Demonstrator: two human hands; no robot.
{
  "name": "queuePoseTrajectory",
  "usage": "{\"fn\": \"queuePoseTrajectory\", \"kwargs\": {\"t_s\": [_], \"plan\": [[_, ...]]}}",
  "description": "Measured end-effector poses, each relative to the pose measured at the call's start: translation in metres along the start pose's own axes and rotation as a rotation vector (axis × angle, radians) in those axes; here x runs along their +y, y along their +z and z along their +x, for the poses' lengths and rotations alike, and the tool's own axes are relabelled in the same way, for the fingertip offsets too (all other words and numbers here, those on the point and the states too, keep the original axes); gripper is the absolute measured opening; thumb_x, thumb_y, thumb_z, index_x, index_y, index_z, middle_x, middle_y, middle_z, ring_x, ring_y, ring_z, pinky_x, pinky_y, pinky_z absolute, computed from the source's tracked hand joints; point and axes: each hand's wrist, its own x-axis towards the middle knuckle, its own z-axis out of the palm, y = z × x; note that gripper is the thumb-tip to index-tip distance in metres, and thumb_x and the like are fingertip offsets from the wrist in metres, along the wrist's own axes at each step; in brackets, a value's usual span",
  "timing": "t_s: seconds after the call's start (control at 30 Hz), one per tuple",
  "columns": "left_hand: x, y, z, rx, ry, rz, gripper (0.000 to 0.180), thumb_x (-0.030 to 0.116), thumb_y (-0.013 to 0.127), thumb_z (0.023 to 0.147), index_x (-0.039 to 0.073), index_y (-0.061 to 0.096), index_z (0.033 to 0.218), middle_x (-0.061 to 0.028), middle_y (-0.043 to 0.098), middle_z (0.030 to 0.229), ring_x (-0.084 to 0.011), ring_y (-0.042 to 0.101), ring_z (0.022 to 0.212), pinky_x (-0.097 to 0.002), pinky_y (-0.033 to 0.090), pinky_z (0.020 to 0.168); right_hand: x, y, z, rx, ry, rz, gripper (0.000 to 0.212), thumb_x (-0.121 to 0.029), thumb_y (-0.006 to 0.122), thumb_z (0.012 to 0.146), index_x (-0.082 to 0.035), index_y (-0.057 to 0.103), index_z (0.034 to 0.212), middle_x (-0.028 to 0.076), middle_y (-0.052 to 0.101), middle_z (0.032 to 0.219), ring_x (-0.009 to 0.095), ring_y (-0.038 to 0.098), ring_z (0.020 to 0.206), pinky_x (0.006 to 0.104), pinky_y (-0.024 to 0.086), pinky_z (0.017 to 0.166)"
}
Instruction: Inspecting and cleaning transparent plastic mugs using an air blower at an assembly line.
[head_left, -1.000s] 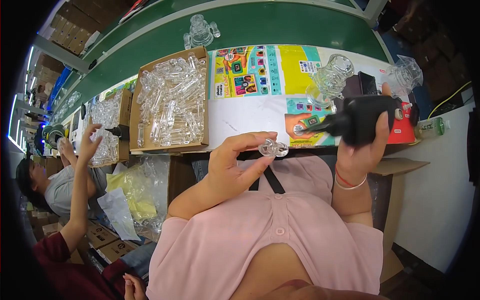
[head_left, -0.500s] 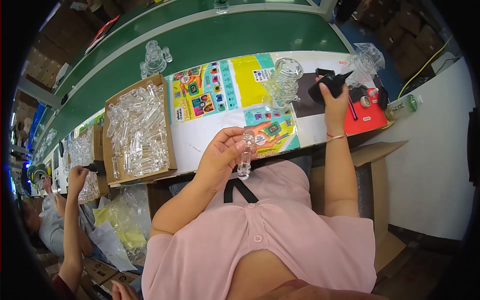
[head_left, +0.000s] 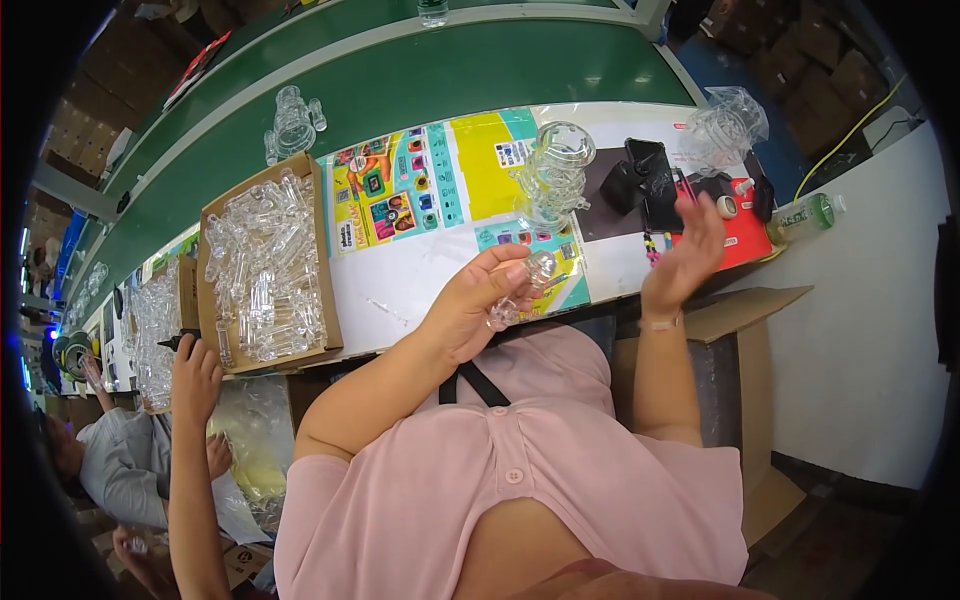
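Observation:
My left hand [head_left: 480, 305] is closed round a small clear glass piece with a rounded knob [head_left: 541, 264] at its upper end, held over the table's front edge. My right hand [head_left: 688, 250] is raised at the right with its fingers stretched, and nothing shows in it. Just beyond that hand lies a dark phone [head_left: 658, 190] with a beaded strap. Beside the phone is a black bottle [head_left: 622, 187]. A larger clear glass vessel [head_left: 556, 175] with a round rim stands on the table beyond my left hand.
A cardboard box [head_left: 331, 300] of clear glass tubes stands at the left. Plastic-wrapped glassware [head_left: 722, 132], a roll of tape [head_left: 727, 207] and a green-labelled bottle [head_left: 806, 214] are at the right. A co-worker's hand [head_left: 196, 378] is by a second box of glass.
My right hand has let go of the black bottle, which now stands by the phone, and has drawn back toward me. My left hand has turned the glass piece and shifted right.

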Motion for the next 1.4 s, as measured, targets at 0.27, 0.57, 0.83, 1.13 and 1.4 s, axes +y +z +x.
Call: {"fn": "queuePoseTrajectory", "kwargs": {"t_s": [0.27, 0.57, 0.83, 1.13, 1.4], "plan": [[-0.022, -0.002, 0.025, -0.186, -0.082, 0.125, 0.038, 0.018, 0.065, 0.080, 0.007, 0.044, 0.109, -0.0085, 0.054, 0.097, -0.0139, 0.056, 0.078, -0.0259, 0.048, 0.073, -0.049, 0.023, -0.045, -0.398, 0.421, 0.296, 0.034, -0.012, 0.053, 0.085, 0.003, 0.041, 0.113, 0.018, 0.058, 0.101, 0.027, 0.056, 0.098, 0.0457, 0.035, 0.097], [0.025, -0.037, 0.113, 0.005, 0.516, 0.952, 0.088, 0.010, 0.079, 0.058, 0.003, 0.027, 0.129, -0.0167, 0.046, 0.120, -0.0257, 0.047, 0.108, -0.0339, 0.036, 0.095, -0.014, 0.014, -0.055, 0.158, 1.047, 0.772, 0.036, -0.012, 0.047, 0.089, -0.003, 0.037, 0.122, 0.014, 0.054, 0.103, 0.023, 0.057, 0.093, 0.0361, 0.045, 0.088], [0.019, -0.018, 0.049, -0.092, 0.288, 0.496, 0.077, 0.007, 0.077, 0.061, 0.005, 0.030, 0.122, -0.0141, 0.047, 0.116, -0.0229, 0.049, 0.107, -0.0398, 0.038, 0.095, -0.039, 0.017, -0.049, 0.071, 0.892, 0.703, 0.038, -0.014, 0.051, 0.088, -0.002, 0.041, 0.123, 0.013, 0.054, 0.106, 0.020, 0.055, 0.095, 0.0345, 0.044, 0.087], [0.007, -0.003, -0.035, -0.143, 0.519, 0.546, 0.099, 0.014, 0.081, 0.055, 0.002, 0.020, 0.132, -0.0110, 0.041, 0.123, -0.0211, 0.040, 0.118, -0.0364, 0.032, 0.099, -0.081, 0.042, -0.043, -0.235, 0.760, 0.688, 0.044, -0.017, 0.060, 0.083, 0.000, 0.044, 0.121, 0.013, 0.056, 0.107, 0.018, 0.053, 0.099, 0.0305, 0.041, 0.088], [0.012, -0.014, -0.052, -0.117, 0.509, 0.584, 0.100, 0.013, 0.081, 0.053, 0.001, 0.021, 0.132, -0.0122, 0.040, 0.126, -0.0215, 0.041, 0.117, -0.0365, 0.034, 0.098, -0.087, 0.045, -0.044, -0.339, 0.600, 0.588, 0.040, -0.012, 0.061, 0.082, 0.003, 0.046, 0.117, 0.014, 0.052, 0.109, 0.020, 0.052, 0.101, 0.0316, 0.041, 0.088]]}}
